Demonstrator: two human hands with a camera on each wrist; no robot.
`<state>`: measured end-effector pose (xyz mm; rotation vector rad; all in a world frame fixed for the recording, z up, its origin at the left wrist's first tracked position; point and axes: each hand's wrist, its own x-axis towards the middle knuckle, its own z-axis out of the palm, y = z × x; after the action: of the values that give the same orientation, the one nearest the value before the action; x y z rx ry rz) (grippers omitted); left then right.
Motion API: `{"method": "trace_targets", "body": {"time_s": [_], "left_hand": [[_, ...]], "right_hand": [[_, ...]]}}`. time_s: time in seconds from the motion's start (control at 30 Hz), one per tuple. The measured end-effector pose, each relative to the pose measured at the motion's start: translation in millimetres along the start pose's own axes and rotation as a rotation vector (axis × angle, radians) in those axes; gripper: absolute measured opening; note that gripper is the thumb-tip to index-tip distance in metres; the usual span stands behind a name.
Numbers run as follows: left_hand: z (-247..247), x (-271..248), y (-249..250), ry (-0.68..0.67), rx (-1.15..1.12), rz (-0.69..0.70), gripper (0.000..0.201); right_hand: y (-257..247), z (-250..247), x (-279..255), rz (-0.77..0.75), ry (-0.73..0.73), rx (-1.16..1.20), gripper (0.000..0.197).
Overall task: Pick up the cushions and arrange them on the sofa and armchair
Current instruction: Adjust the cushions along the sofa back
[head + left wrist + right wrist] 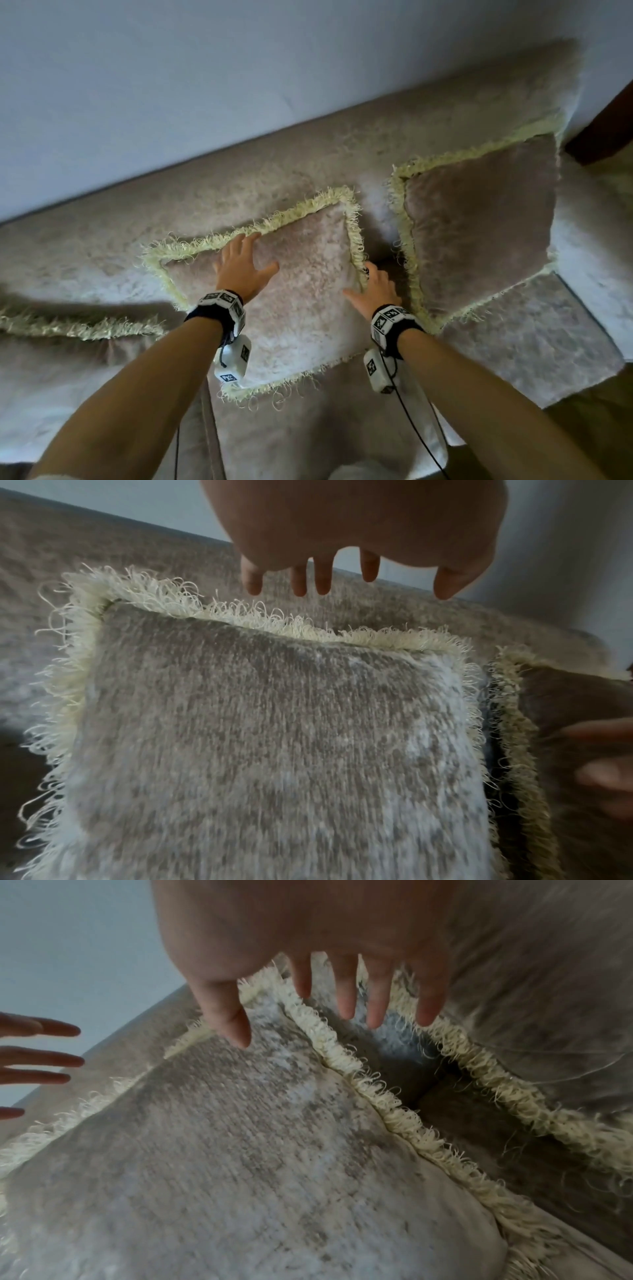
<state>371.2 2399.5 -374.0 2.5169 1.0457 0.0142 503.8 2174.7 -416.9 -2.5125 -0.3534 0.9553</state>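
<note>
A beige cushion point(305, 281) with a pale fringe leans against the sofa's backrest point(239, 178); it fills the left wrist view point(267, 737) and the right wrist view point(222, 1150). My left hand point(239, 267) hovers with spread straight fingers over its upper left part. My right hand point(373, 287) is spread at its right fringe edge, fingers straight. A second fringed cushion point(479, 222) leans at the sofa's right end. In the wrist views both hands, the left hand point(342, 588) and the right hand point(339, 1015), hold nothing.
A third fringed cushion point(78, 325) lies at the left on the seat. The sofa seat point(513, 349) shows at the right, a dark wooden piece point(603, 130) beyond it. A plain wall point(171, 85) rises behind the backrest.
</note>
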Motion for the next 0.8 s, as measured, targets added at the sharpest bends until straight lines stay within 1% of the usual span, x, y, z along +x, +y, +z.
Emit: {"method": "trace_targets", "body": {"time_s": [0.07,0.13,0.23,0.3,0.4,0.47,0.53,0.6,0.73,0.8], "left_hand": [[8,14,2,-0.027,0.041,-0.017,0.082],[16,26,3,-0.057,0.068,-0.031,0.088],[29,38,0,-0.094,0.092,-0.063,0.086],[35,43,0,-0.138,0.082,-0.110,0.090],[40,48,0,-0.293,0.093,-0.199,0.103],[42,54,0,-0.365,0.106,-0.237,0.115],[47,61,1,-0.384,0.106,-0.271,0.125],[50,66,2,-0.394,0.121,-0.308,0.129],[58,66,-15,-0.450,0.108,-0.357,0.136],[57,62,-25,-0.453,0.051,-0.377,0.139]], "right_hand": [[2,6,21,0.005,-0.029,0.012,0.091],[2,11,38,-0.020,-0.070,-0.005,0.097],[4,16,60,-0.025,-0.130,-0.002,0.105],[5,17,73,-0.003,-0.173,0.016,0.116],[7,19,90,0.012,-0.208,0.029,0.127],[6,18,100,0.005,-0.228,-0.009,0.132],[4,21,111,-0.013,-0.261,-0.073,0.137],[0,22,115,-0.022,-0.308,-0.086,0.142],[-6,27,109,-0.048,-0.437,0.011,0.138],[-9,34,104,-0.064,-0.449,0.056,0.137]]}}
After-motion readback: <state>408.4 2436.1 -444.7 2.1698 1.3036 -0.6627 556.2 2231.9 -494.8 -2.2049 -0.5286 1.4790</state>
